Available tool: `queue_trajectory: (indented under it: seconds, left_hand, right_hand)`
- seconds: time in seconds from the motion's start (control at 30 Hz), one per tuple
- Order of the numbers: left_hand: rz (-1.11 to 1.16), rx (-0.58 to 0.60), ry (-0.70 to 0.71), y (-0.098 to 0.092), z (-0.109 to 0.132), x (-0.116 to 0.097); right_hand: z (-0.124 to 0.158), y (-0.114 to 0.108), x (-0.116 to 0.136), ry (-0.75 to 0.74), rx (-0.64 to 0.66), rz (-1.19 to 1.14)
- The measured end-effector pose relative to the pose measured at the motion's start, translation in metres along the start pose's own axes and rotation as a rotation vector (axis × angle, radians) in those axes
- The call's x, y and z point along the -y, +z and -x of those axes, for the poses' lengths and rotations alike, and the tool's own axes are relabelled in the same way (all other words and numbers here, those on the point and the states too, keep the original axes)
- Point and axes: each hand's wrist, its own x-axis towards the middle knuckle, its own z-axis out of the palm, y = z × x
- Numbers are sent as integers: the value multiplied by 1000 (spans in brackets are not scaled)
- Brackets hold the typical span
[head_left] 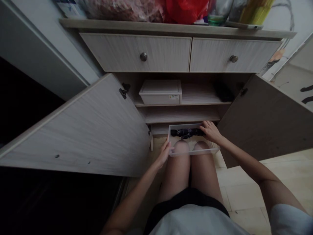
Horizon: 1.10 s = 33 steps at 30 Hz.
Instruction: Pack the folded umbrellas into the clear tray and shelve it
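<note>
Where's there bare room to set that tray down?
The lower shelf looks bare; the shelf above has a gap between the white box and a dark object. The cabinet top is crowded with bags.

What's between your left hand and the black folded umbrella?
In the head view, the clear plastic tray's side wall lies between them: the left hand holds that wall, and the umbrella lies inside.
</note>
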Motion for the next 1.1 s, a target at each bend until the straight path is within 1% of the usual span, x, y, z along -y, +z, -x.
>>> queue_trajectory:
  seconds: [0.07, 0.13, 0.2, 0.23, 0.27, 0.3, 0.37, 0.43, 0.47, 0.53, 0.6, 0.67, 0.73, 0.83, 0.93, 1.03, 1.1]
  left_hand:
    - [10, -2, -7, 0, 0, -1]
    - [9, -7, 3, 1, -1, -1]
    - [-5, -21, -2, 2, -3, 2]
    - [-13, -33, -17, 2, -4, 4]
    - [-19, -46, -36, 2, -5, 7]
    - [-20, -58, -52, 2, -6, 9]
    - [-7, -74, -54, 2, -8, 12]
    - [10, -65, -36, 2, -8, 11]
    - [13, -55, -28, 2, -7, 9]
    - [12, -26, -24, 1, -4, 4]
    - [12, -10, -31, 1, -1, -1]
    - [15, -8, -31, 1, 0, -3]
    - [16, -9, -22, 1, 0, -1]
    - [25, -8, -9, 0, -4, 3]
    - [41, 3, 1, -2, -6, 7]
    - [34, -2, -2, -3, -6, 7]
    - [25, -9, -4, -2, -4, 5]
  right_hand:
    - [0, -3, -1, -23, 16, 34]
    - [-3, -9, -9, -91, 68, -15]
    - [-10, -16, -29, -143, 85, -125]
    - [-15, -21, -43, -127, 60, -171]
    - [-21, -25, -59, -69, 14, -197]
    - [-28, -29, -76, 33, -48, -192]
    - [-43, -36, -113, 323, -149, -139]
    - [-58, -40, -148, 589, -177, -84]
    - [-65, -40, -162, 685, -170, -64]
    - [-79, -39, -186, 804, -141, -37]
    - [-91, -35, -201, 854, -106, -39]
    - [-104, -29, -209, 879, -68, -76]
    - [-115, -21, -212, 913, -48, -132]
    - [-126, -9, -210, 964, -72, -176]
    - [-127, 1, -207, 1021, -88, -207]
    - [-122, 6, -206, 1066, -114, -259]
    - [-118, 7, -205, 1068, -167, -308]
